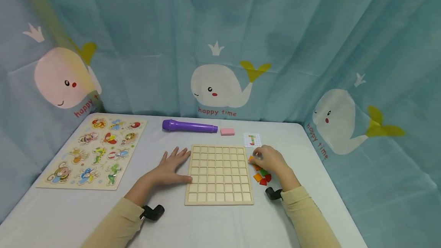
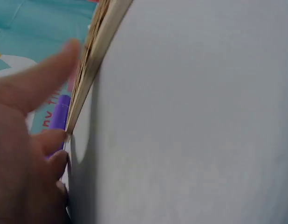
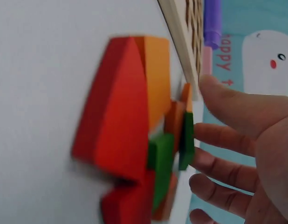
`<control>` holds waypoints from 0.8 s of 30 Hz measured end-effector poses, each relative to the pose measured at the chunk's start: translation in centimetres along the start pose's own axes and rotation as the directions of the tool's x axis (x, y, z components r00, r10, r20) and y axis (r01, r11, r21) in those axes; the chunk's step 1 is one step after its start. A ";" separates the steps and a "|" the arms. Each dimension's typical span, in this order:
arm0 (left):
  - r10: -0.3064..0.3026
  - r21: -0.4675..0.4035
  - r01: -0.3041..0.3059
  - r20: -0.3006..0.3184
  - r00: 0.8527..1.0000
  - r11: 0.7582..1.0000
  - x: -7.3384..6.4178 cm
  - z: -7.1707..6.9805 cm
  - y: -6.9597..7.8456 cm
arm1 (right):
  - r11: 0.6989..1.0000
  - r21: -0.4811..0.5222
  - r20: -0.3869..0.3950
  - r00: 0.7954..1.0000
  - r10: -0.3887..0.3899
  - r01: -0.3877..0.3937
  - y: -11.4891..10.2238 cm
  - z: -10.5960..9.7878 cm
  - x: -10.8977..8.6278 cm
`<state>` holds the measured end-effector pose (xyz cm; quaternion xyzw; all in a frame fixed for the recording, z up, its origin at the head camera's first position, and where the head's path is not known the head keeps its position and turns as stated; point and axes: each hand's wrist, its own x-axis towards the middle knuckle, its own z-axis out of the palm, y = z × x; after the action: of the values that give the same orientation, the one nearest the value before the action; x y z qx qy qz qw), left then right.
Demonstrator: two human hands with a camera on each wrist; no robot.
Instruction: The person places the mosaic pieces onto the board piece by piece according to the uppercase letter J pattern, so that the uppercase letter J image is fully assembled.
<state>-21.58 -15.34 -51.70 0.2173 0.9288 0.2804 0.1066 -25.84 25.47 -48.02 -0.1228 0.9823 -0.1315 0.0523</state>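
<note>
left hand (image 1: 169, 169) spread, touching board (image 1: 220, 175) at left | right hand (image 1: 270, 159) parted, holding nothing, at coloured pieces (image 1: 263, 172) beside board

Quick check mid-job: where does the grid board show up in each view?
Head: grid board lies at lower centre, seen from above.
Left wrist: nearly edge-on, slanting at upper left.
Right wrist: nearly edge-on, slanting at the top, right of centre.
Shared landmark: the purple microphone, in all three.
</note>
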 end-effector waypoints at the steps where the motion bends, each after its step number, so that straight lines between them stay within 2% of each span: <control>1: -0.006 0.023 0.005 0.004 1.000 1.000 0.1 0.2 0.0 | 1.000 0.008 0.007 1.000 -0.004 0.004 -0.1 0.2 0.1; 4: -0.027 0.070 0.025 0.028 0.999 0.997 0.1 0.5 -0.1 | 0.999 0.045 0.029 1.000 -0.004 0.003 -0.3 0.4 0.3; 8: -0.034 0.059 0.031 0.052 0.998 0.998 0.1 0.4 0.1 | 0.995 0.104 0.040 0.999 0.002 -0.006 -0.4 0.7 0.4; 12: -0.048 0.067 0.044 0.067 0.997 0.997 -0.1 0.4 0.1 | 0.993 0.120 0.039 0.999 0.005 -0.010 -0.5 1.0 0.3; 17: -0.057 0.063 0.054 0.058 0.997 0.997 -0.2 0.5 0.0 | 0.985 0.170 0.033 0.999 0.025 -0.030 -0.6 1.0 0.4; 24: -0.041 0.040 0.040 0.035 0.999 0.998 0.0 0.5 0.1 | 0.961 0.270 -0.017 0.998 0.065 -0.058 -1.1 0.5 0.6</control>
<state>-21.37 -15.06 -52.01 0.2055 0.9364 0.2557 0.1248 -26.08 24.14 -48.25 -0.0823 0.9593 -0.2635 0.0597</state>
